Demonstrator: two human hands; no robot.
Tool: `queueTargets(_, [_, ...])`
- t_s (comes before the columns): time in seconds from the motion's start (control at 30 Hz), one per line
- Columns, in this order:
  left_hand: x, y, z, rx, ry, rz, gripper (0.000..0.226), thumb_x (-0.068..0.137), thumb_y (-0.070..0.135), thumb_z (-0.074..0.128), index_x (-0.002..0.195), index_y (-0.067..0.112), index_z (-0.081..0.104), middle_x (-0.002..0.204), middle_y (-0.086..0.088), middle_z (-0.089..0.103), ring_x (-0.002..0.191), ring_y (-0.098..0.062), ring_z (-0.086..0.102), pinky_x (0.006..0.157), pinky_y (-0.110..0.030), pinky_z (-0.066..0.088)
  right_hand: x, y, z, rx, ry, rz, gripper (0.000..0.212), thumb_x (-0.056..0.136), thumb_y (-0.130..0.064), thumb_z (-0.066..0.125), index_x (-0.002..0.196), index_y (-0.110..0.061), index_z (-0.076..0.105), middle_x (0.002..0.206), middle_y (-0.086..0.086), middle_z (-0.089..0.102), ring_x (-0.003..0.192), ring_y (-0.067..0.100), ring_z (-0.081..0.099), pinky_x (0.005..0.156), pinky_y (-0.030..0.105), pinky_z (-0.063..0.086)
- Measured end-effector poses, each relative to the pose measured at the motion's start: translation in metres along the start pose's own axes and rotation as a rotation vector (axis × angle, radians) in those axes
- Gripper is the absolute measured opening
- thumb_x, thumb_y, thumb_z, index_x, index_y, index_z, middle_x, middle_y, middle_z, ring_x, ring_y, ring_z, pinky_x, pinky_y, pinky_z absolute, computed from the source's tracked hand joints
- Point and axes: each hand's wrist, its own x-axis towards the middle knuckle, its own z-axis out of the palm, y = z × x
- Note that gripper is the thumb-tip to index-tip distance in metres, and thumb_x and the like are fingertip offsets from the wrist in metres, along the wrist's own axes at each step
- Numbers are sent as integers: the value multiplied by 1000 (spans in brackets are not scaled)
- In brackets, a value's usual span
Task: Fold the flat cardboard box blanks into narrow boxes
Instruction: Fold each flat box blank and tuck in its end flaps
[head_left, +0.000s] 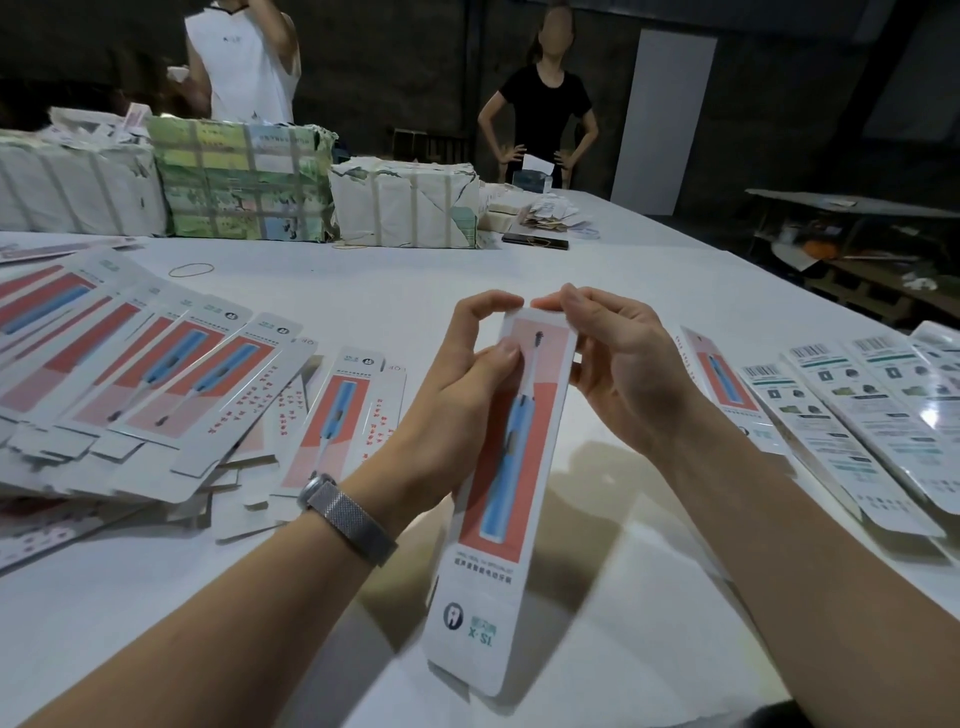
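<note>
The narrow box is held up off the white table in front of the person, its printed toothbrush face toward the camera and its far end raised between both hands. The left hand curls round the box's left edge with the thumb pressed on the printed face, which seems meant to steady the long body, while the right hand pinches the top right corner, fingertips bent over the far end, probably to tuck or press down an end flap there. The flap itself is hidden behind the fingers, so whether it is closed cannot be told, and the near end of the box is blurred. A watch sits on the left wrist. To the left lies a fanned pile of flat blanks, within easy reach as supply; to the right lies a row of pieces, back sides up, cut off by the frame edge, and whether those are folded is hard to judge. Further off stand wrapped bundles, a rubber band, and two people behind the table.
</note>
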Motion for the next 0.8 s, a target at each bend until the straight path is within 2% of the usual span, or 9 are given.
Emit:
queueTargets(0.13, [0, 0, -2, 4, 82, -1, 17, 109, 34, 36, 120, 45, 40, 71, 13, 66, 60, -10, 68, 56, -19, 54, 0, 6, 8, -16, -7, -10, 39, 92, -53, 49, 94, -30, 80, 103, 17, 71, 96, 31, 69, 81, 42, 59])
queueTargets(0.27, [0, -1, 0, 61, 111, 13, 16, 109, 35, 34, 117, 48, 38, 72, 12, 66, 61, -10, 69, 57, -18, 53, -1, 9, 10, 22, -6, -4, 52, 87, -67, 41, 97, -33, 79, 106, 4, 75, 107, 32, 66, 89, 43, 57])
queueTargets(0.4, [3, -2, 0, 83, 151, 24, 18, 109, 32, 36, 120, 46, 38, 72, 11, 66, 61, -7, 67, 57, -18, 52, 0, 13, 8, 167, -74, 109, 65, 95, -70, 22, 109, -36, 76, 121, -4, 71, 120, 26, 62, 99, 44, 52])
queueTargets(0.43, [5, -2, -1, 82, 177, 29, 18, 109, 32, 37, 120, 47, 37, 73, 8, 66, 62, -6, 67, 58, -17, 52, 0, 14, 10, 209, -84, 126, 63, 95, -70, 22, 114, -38, 73, 123, -5, 70, 122, 24, 60, 102, 44, 49])
queueTargets(0.5, [8, -2, -4, 96, 240, 48, 20, 108, 32, 41, 119, 48, 35, 82, 0, 66, 65, -6, 68, 59, -19, 53, 0, 13, 14, 197, -67, 121, 49, 91, -66, 38, 123, -42, 64, 127, -5, 65, 122, 21, 58, 101, 43, 48])
queueTargets(0.57, [11, -3, -7, 41, 303, 64, 23, 106, 29, 47, 116, 47, 36, 92, -9, 66, 72, -11, 72, 62, -25, 56, -4, 10, 16, -82, -30, 35, 49, 85, -53, 55, 131, -40, 57, 128, -5, 57, 117, 15, 58, 93, 32, 52])
queueTargets(0.67, [14, -4, -11, -161, 367, 56, 28, 100, 26, 60, 108, 44, 39, 102, -11, 70, 82, -24, 76, 60, -35, 59, -13, 6, 20, -656, -88, -159, 72, 82, -40, 72, 147, -24, 45, 123, -6, 46, 108, 4, 54, 90, 19, 52])
queueTargets(0.73, [15, -4, -14, -223, 313, 24, 26, 92, 39, 63, 105, 48, 42, 103, -5, 73, 89, -26, 76, 62, -37, 60, -14, 5, 20, -906, -117, -222, 78, 84, -35, 75, 151, -18, 39, 119, -3, 44, 106, 9, 53, 92, 26, 54])
queueTargets(0.8, [16, -5, -13, -190, 245, -15, 19, 94, 49, 57, 105, 57, 45, 107, -1, 71, 95, -22, 75, 64, -37, 61, -12, -1, 12, -992, -55, -206, 72, 85, -36, 73, 148, -18, 45, 114, -1, 51, 101, 14, 56, 85, 30, 55])
